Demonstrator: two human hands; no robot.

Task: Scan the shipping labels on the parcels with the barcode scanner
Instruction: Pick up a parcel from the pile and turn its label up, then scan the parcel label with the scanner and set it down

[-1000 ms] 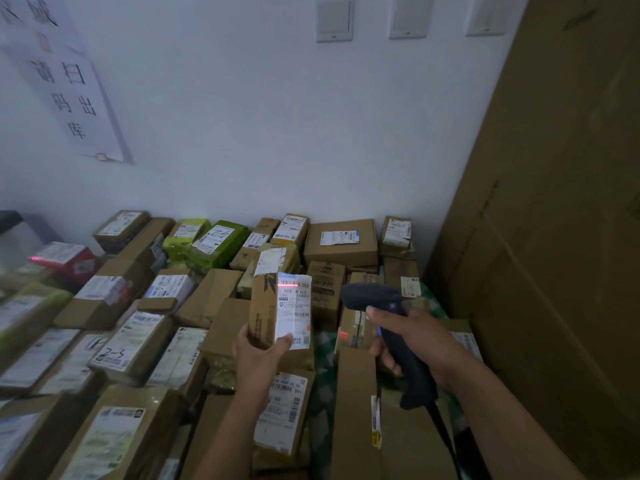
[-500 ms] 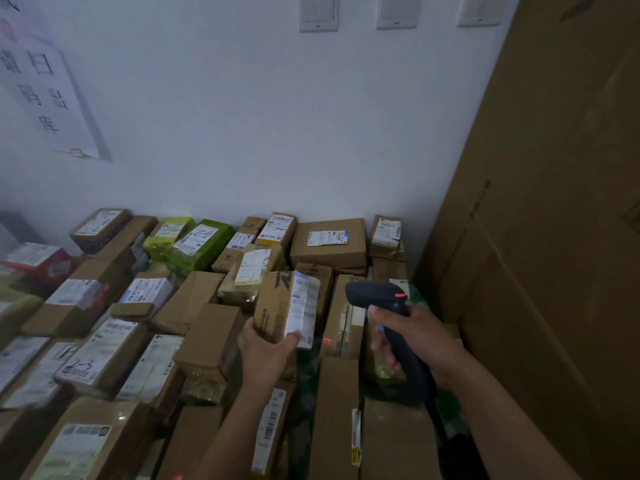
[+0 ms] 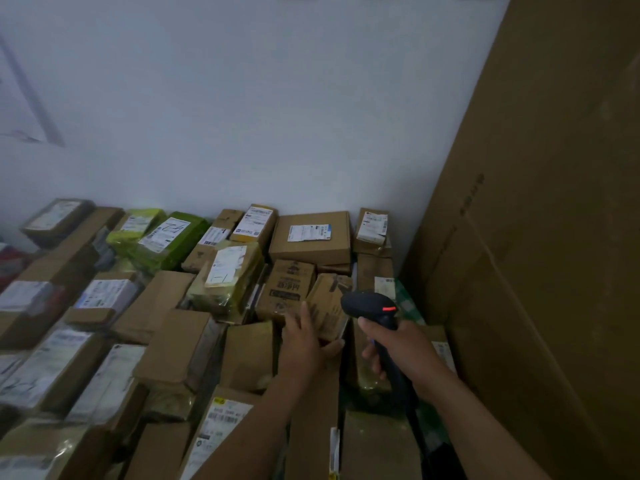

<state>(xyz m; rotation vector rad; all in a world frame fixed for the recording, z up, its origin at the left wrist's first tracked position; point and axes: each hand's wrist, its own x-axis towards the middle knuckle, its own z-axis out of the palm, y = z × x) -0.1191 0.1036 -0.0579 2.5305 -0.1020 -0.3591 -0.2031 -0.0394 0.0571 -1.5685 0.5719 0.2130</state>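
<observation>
Here the right hand (image 3: 401, 344) gripped the handle of the dark barcode scanner (image 3: 369, 303), and a small red light was lit on its head. The left hand (image 3: 303, 342) held a small brown parcel (image 3: 327, 304) just left of the scanner, with the fingers along its side and the thumb under its near edge; its label was not visible. Both were over the pile of parcels (image 3: 173, 341), which lay against the white wall (image 3: 242, 116). A big cardboard sheet (image 3: 554, 237) stood at the right.
</observation>
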